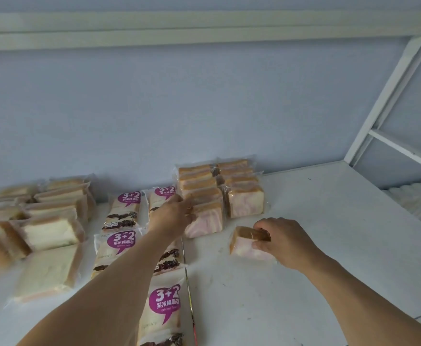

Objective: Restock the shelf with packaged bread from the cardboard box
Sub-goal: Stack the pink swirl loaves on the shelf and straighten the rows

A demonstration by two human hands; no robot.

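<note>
Bread pack [248, 242] half hidden by right hand [283, 242], wrapper blurry.

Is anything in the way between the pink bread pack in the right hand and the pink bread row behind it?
Nothing visible: bare white shelf separates the right hand's pink-swirl bread pack from the pink-swirl row.

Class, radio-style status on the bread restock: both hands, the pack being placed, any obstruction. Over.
Left hand touching front pink-swirl pack in left row. Right hand gripping loose pink-swirl bread pack on shelf, before right row. Nothing in the way.
</note>
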